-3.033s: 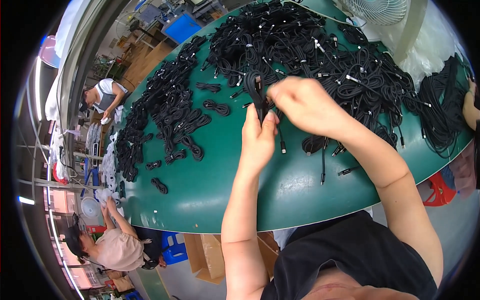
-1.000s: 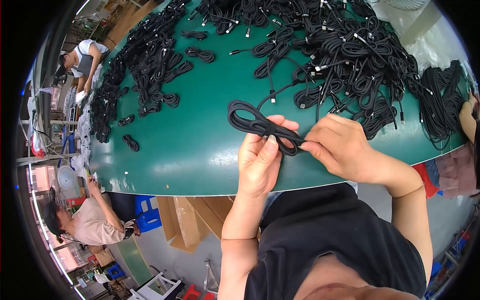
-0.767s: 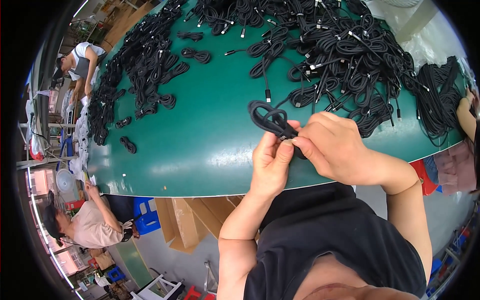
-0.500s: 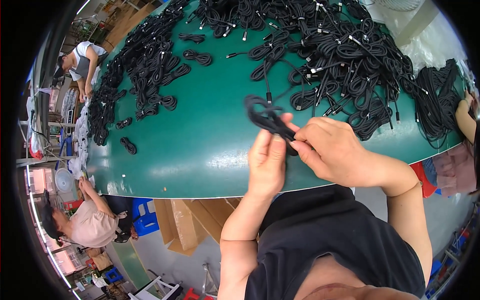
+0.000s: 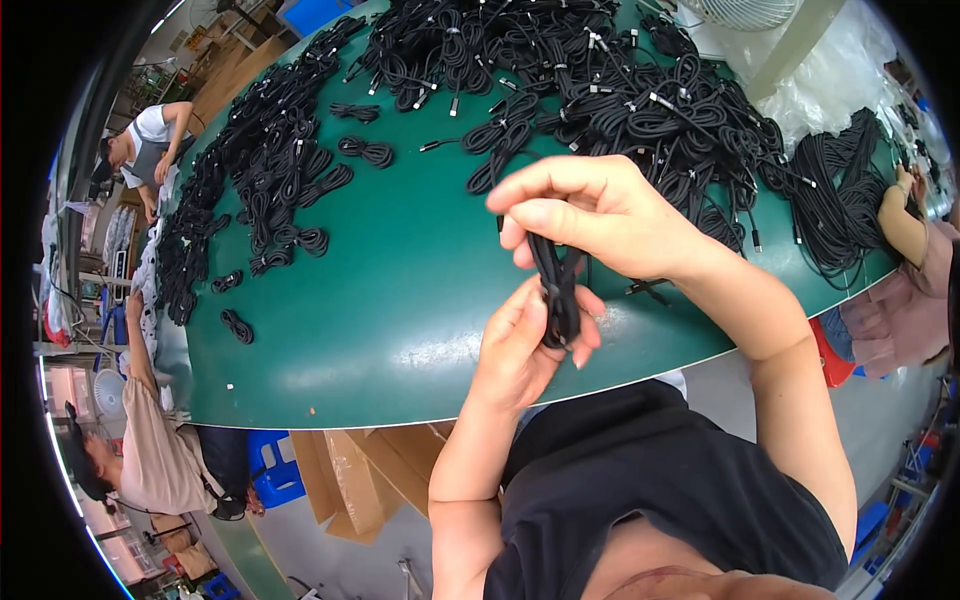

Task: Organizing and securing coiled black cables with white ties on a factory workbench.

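1. The looped bundle of black cable (image 5: 558, 305) is up off the green, smooth-topped table (image 5: 400, 290), in the air just inside the middle of its near edge.
2. The left hand (image 5: 518, 345) grips the bundle's lower part, thumb along one side and fingers wrapped round the other.
3. The right hand (image 5: 615, 215) arches over the bundle's upper end, forefinger stretched out above the thumb; from here I can't tell whether the fingertips pinch anything.
4. Beyond both hands, a tangled heap of black cables with silver plug ends (image 5: 640, 110) spreads toward the table's far edge.
5. Small tied black cable bundles (image 5: 285, 185) crowd along the left edge, one lying by itself nearer the left end of the near edge.
6. By the right edge sits a thick pile of long black cable loops (image 5: 835, 205), with a co-worker's forearm (image 5: 905, 222) beside it.
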A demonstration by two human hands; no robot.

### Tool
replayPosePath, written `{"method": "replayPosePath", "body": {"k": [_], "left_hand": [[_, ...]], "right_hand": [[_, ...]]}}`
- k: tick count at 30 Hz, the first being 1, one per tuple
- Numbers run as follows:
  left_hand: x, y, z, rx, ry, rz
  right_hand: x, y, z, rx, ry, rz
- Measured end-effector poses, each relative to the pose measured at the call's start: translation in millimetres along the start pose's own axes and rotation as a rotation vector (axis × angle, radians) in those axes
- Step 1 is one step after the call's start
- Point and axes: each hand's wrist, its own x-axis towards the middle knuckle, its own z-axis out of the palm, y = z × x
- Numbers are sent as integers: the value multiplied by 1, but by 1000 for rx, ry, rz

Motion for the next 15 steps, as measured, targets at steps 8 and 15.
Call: {"method": "replayPosePath", "body": {"k": [8,15], "left_hand": [[0,8,-11,68,58,110],[16,26,-14,233,288,143]], "right_hand": [[28,14,7,344,125,-50],[31,21,7,-334,276,-171]]}}
